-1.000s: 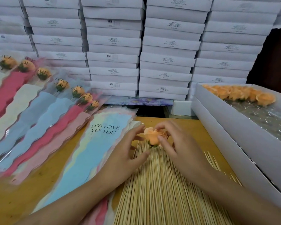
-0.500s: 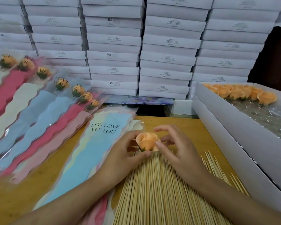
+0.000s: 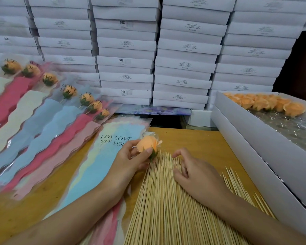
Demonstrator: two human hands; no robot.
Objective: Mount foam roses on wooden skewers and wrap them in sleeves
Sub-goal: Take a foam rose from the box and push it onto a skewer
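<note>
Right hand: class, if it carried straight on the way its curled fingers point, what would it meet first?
The right hand aims its fingertips down and leftward, so it would first meet the pointed ends of the wooden skewers. It may already touch them, as depth is unclear.

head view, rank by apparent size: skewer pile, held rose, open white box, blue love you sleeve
1. open white box and skewer pile: both run off frame, too close to call
2. blue sleeve
3. held rose

Skewers (image 3: 168,200) btwn sleeves (image 3: 102,167) (left) & rose box (image 3: 255,156) (right)
</note>
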